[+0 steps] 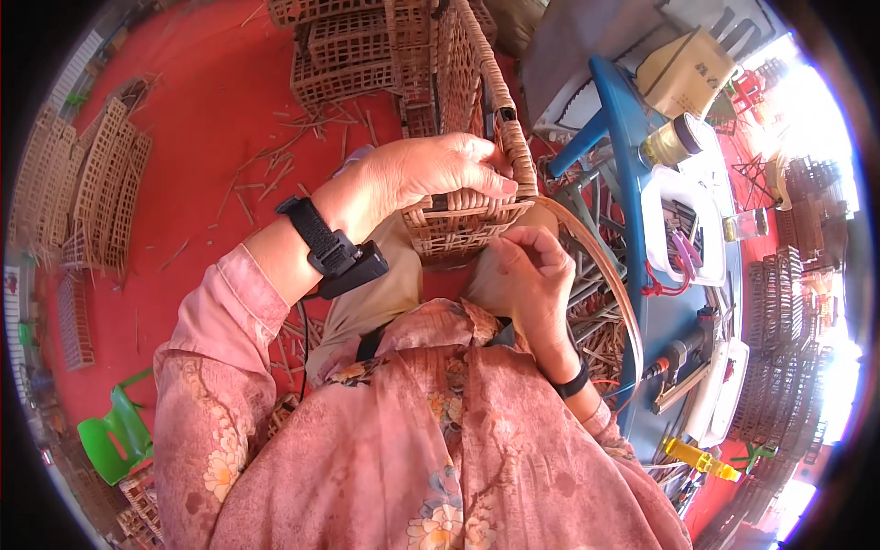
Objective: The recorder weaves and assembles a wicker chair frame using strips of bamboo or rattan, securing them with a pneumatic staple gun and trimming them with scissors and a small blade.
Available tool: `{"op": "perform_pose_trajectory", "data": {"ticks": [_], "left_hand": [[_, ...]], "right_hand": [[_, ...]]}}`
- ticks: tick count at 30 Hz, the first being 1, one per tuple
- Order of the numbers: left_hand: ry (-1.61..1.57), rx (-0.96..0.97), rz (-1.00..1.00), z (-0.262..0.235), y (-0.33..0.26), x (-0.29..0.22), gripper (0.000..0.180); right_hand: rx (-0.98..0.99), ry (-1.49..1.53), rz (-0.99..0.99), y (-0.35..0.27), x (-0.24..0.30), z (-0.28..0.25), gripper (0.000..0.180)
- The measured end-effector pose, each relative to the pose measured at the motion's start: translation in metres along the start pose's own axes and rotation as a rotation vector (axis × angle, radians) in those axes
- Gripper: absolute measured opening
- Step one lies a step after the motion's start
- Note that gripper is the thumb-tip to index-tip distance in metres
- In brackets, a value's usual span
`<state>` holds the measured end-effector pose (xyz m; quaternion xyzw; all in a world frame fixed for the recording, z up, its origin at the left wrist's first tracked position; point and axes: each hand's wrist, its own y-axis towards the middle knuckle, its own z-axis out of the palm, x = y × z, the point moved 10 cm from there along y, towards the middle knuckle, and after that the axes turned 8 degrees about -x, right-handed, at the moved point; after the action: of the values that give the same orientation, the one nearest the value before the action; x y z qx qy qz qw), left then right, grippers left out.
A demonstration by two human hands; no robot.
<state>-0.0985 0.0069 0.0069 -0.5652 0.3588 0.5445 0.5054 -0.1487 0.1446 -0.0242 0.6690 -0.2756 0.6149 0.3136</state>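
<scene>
A woven wicker basket (467, 225) stands between my knees, its wrapped rim (502, 101) running away from me. My left hand (440, 170) lies over the near end of the basket, fingers curled round its edge by the rim's corner. Just below that corner, my right hand (539, 270) is closed in a pinch close to the basket's lower woven face. Whatever is between those fingertips is too small to make out. From the corner, a long pale wicker strip (612, 261) loops out to the right, passing beside my right hand and down past the wrist.
At right, a blue table (619, 119) carries a white tray (710, 215) of small pieces, a lidded jar (672, 142), scissors (686, 257) and a power tool (683, 348). Stacked wicker panels (105, 183) stand at left. Cane scraps (275, 174) litter the red floor. A green chair (115, 435) is lower left.
</scene>
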Motion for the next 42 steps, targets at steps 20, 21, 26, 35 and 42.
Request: {"op": "perform_pose_trajectory", "data": {"ticks": [20, 21, 26, 35, 42], "left_hand": [[0.087, -0.03, -0.014, 0.003, -0.008, -0.01, 0.041], [0.086, -0.032, -0.015, 0.003, -0.007, -0.008, 0.041], [0.2, -0.071, -0.025, 0.001, -0.002, -0.008, 0.039], [0.181, -0.128, -0.035, 0.003, -0.005, -0.015, 0.034], [0.223, -0.183, -0.025, -0.005, -0.002, -0.007, 0.032]], "right_hand": [[0.157, 0.057, 0.232, 0.014, 0.012, 0.0, 0.006], [0.235, 0.16, 0.361, 0.012, 0.009, 0.006, 0.005], [0.26, 0.019, 0.215, 0.006, 0.017, -0.008, 0.015], [0.25, -0.034, 0.255, -0.007, 0.039, -0.025, 0.031], [0.485, 0.493, 0.27, -0.012, 0.05, -0.018, 0.044]]}}
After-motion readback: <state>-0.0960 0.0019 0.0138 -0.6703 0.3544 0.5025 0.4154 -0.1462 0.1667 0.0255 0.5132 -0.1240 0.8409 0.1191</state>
